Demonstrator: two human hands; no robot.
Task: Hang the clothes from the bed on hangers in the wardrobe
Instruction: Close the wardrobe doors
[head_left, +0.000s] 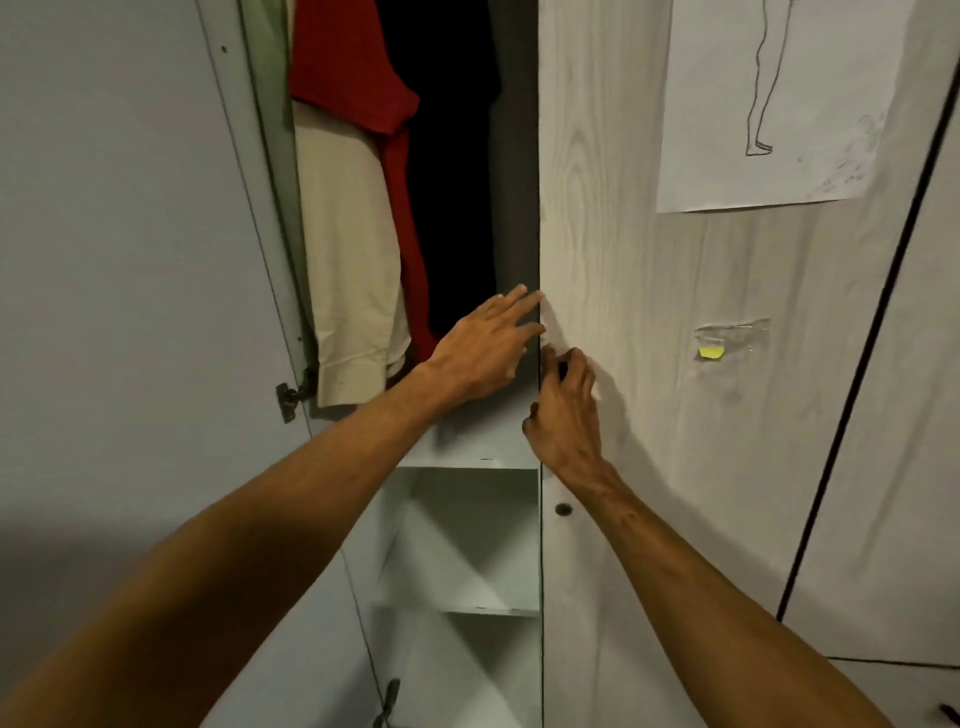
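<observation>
The wardrobe stands partly open in front of me. Its left door (130, 260) is swung out, and its right door (623, 260), pale wood grain, is nearly closed. Inside hang a red garment (353, 67), a beige shirt (353, 260), a dark garment (447, 156) and a green one (270, 62). My left hand (483, 348) reaches into the gap with straight fingers touching the right door's edge. My right hand (566, 410) has its fingers curled round a small dark knob at that same edge. No hanger or bed is in view.
White shelves (467, 462) sit below the hanging space. A second round knob (563, 509) is lower on the right door. A paper drawing (769, 104) and a taped yellow scrap (711, 352) are stuck on it. A hinge (291, 395) shows on the left door.
</observation>
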